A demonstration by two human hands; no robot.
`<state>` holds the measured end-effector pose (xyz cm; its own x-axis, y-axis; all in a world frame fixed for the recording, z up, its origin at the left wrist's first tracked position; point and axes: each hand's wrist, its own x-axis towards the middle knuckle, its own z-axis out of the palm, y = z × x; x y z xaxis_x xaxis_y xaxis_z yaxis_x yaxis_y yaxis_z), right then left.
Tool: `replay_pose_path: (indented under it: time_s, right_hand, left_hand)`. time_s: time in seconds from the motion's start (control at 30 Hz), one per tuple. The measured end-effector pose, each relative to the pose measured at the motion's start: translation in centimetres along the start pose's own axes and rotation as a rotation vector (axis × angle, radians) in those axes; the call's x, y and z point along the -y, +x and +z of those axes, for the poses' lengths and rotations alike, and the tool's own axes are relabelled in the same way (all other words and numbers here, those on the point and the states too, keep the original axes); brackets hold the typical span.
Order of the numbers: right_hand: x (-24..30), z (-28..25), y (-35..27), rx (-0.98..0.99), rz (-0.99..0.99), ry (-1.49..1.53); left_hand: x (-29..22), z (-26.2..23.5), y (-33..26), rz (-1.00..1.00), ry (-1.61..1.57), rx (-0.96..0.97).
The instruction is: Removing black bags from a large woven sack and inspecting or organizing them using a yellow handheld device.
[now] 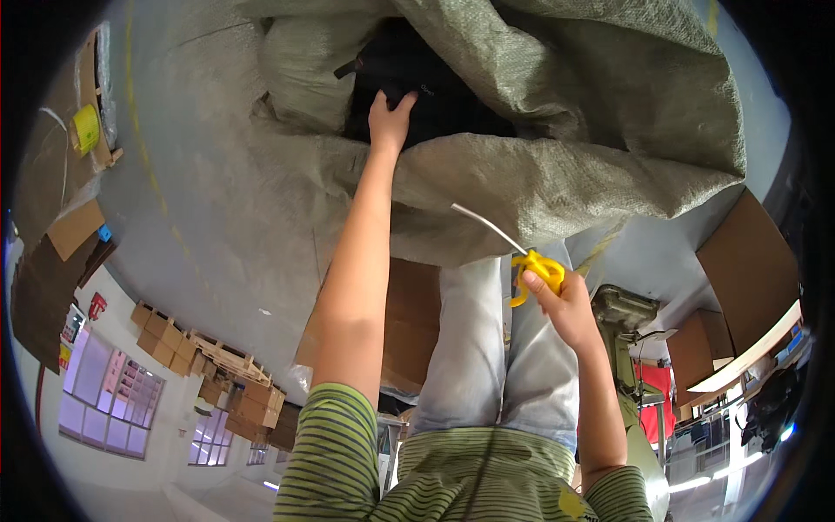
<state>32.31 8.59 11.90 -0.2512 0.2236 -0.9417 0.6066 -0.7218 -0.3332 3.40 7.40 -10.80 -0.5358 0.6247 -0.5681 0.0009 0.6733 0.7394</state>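
A large grey-green woven sack (487,178) gapes in front of me, its rim folded and rumpled. Inside lies a black fabric item (435,109), with a dark strap sticking out at its left. My left hand (390,122) reaches into the opening and grips the black fabric; its fingertips sink partly out of sight. Lower and to the right, in front of my legs, my right hand (565,304) is closed around yellow-handled scissors (541,268). Their long, thin, pale end points up and left toward the sack, apart from the black item.
A brown cardboard piece (404,322) stands beneath the sack by my legs. Green machinery (626,313) and a cardboard sheet (752,278) are at right. Stacked boxes (165,335) line the far left wall; more cardboard (52,287) leans nearer. Grey floor (217,209) extends left.
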Motion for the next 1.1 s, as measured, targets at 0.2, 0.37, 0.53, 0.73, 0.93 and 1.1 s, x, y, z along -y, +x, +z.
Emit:
replay_pose_path:
  time_s: [0.2,0.37,0.53,0.73,0.93,1.1]
  right_hand:
    - [-0.5,0.1,-0.3,-0.005,-0.179,0.104]
    - [1.9,0.2,-1.3,0.033,-0.132,-0.010]
    - [2.4,-1.1,-2.0,-0.058,-0.112,-0.005]
    - [4.4,-1.5,-2.7,-0.036,-0.113,-0.208]
    - [8.3,0.2,-2.5,-0.042,-0.237,-0.233]
    - [10.2,0.7,-1.8,-0.263,-0.380,-0.233]
  left_hand:
    - [-5.2,-3.1,-7.2,0.240,0.073,-0.225]
    - [-9.8,-4.8,-11.5,0.409,0.668,-0.157]
    - [-13.6,-7.1,-12.2,0.402,0.877,-0.204]
    - [-14.7,-12.7,-12.6,0.281,0.540,-0.369]
    - [-14.0,-13.1,-14.6,0.262,0.395,-0.268]
    - [-14.8,-10.7,-17.6,0.594,0.849,-0.008]
